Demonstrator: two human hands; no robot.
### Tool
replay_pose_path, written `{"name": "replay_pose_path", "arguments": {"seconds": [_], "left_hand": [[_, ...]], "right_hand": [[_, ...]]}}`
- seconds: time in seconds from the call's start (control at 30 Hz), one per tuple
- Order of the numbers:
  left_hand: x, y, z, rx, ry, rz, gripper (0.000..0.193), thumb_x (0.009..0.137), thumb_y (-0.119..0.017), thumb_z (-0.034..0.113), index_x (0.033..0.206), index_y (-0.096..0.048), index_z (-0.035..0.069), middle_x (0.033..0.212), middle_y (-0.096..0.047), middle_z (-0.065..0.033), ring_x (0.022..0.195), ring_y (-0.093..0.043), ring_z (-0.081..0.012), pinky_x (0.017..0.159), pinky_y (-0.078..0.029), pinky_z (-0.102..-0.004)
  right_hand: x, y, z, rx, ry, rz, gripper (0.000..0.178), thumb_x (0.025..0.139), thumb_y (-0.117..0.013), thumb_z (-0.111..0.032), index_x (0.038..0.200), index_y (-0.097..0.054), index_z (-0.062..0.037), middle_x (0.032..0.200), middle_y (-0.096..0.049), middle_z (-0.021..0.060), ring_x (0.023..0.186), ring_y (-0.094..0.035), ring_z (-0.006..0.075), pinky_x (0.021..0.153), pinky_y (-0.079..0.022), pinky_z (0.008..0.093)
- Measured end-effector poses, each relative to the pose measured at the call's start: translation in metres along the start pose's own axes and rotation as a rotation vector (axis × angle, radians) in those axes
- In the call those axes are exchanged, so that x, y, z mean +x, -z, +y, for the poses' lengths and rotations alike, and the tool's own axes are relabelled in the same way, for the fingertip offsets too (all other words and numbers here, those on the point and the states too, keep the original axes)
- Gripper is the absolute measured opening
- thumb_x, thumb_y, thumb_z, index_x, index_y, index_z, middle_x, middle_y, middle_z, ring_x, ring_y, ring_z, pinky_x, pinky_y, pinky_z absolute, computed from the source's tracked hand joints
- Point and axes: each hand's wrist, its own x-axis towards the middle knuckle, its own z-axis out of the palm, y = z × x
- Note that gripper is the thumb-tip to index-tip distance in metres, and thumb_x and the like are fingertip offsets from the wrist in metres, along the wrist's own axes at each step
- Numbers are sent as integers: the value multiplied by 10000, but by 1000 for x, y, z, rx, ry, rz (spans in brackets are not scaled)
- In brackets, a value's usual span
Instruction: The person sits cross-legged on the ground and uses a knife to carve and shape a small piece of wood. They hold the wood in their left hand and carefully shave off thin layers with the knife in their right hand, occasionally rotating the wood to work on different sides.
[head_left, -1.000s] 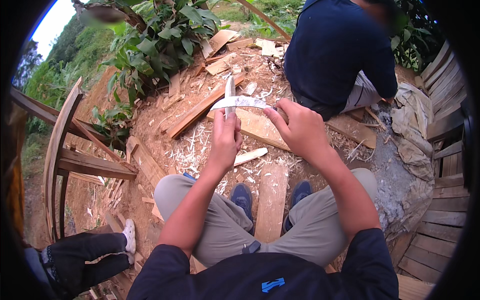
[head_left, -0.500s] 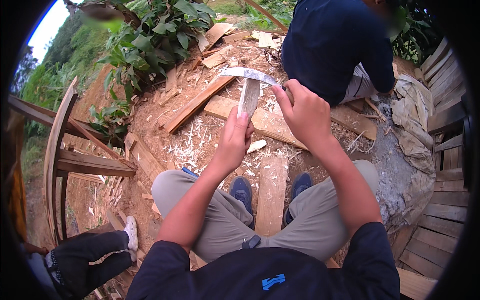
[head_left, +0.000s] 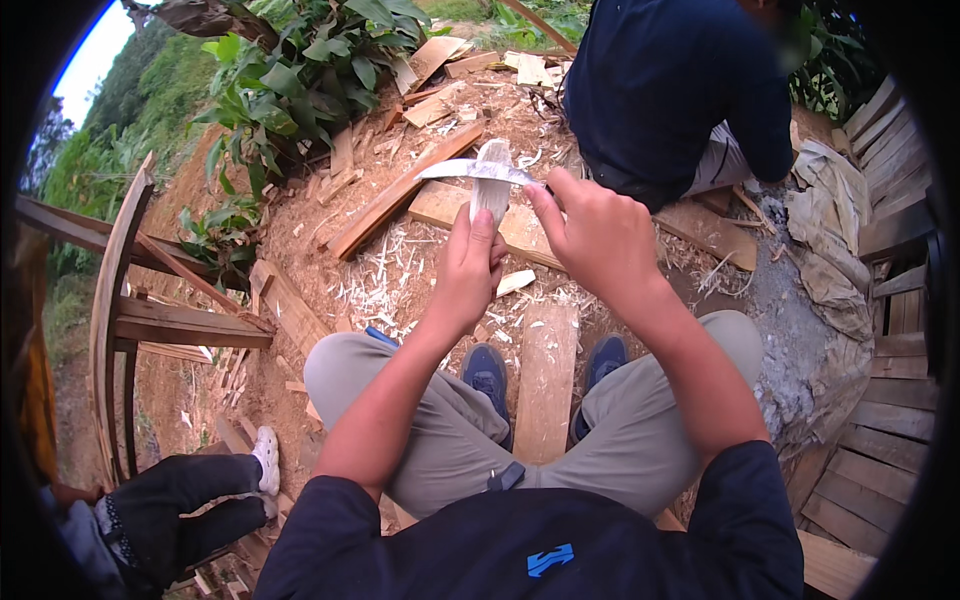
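Observation:
My left hand (head_left: pixel 466 265) is closed around the lower end of a pale, flat whittled piece of wood (head_left: pixel 489 197), which stands up from my fist with its rounded tip pointing away from me. A sickle (head_left: pixel 447 169) with a curved silvery blade lies across the wood a little below that tip. My right hand (head_left: pixel 603 238) grips the sickle at its right end, and the fingers cover most of the handle. Pale shavings (head_left: pixel 385 290) litter the ground beneath both hands.
Planks (head_left: pixel 545 375) lie between my shoes and beyond my hands. A co-worker in a dark shirt (head_left: pixel 675 95) crouches at the far right. Another person's legs (head_left: pixel 200 500) show at lower left, near a wooden frame (head_left: pixel 190 325). A slatted wooden wall (head_left: pixel 900 400) stands to the right.
The sickle blade has slid down the wood toward my left hand, so the tip now shows above it. My right hand has shifted slightly nearer to me.

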Motion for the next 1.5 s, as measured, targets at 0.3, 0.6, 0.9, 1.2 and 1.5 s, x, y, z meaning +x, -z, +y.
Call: {"name": "replay_pose_path", "arguments": {"seconds": [0.3, 0.6, 0.9, 1.2, 1.5], "left_hand": [[-6, -7, 4, 29, -137, -104, 464, 1103, -327, 437, 1295, -506, 55, 735, -368, 50, 493, -285, -22, 429, -225, -195], [2, 2, 8, -11, -195, 49, 349, 1081, -444, 344, 1272, -400, 55, 758, -470, 1, 504, -388, -40, 427, -317, -192], [-3, 12, 9, -118, -163, -1, 347, 1065, -389, 349, 1289, -389, 84, 757, -479, -30, 446, -377, -80, 402, -344, -219], [-10, 5, 6, -326, -252, -48, 195, 1088, -366, 271, 1210, -360, 119, 719, -455, -24, 455, -380, -65, 381, -322, -199], [-11, 2, 4, -344, -303, -41, 215, 1097, -345, 311, 1182, -361, 114, 704, -444, -35, 432, -359, -70, 382, -331, -202]], "right_hand": [[11, 9, 15, 245, -183, 2, 382, 1023, -532, -432, 952, -664, -81, 670, -665, 162, 687, -691, 375, 616, -505, 480], [8, 2, 13, 404, 77, 59, 343, 1019, -559, -389, 985, -644, -59, 718, -655, 171, 695, -660, 394, 631, -476, 482], [5, 14, 3, 382, 120, -187, 342, 978, -626, -418, 1019, -631, -79, 591, -592, 118, 558, -625, 320, 543, -444, 435], [-1, 8, -1, 408, 243, -221, 306, 958, -673, -375, 1042, -625, -84, 574, -564, 120, 539, -609, 316, 523, -438, 411], [-4, 4, 2, 458, 300, -185, 336, 983, -633, -290, 1218, -568, -59, 823, -673, 182, 725, -674, 396, 638, -512, 467]]}}
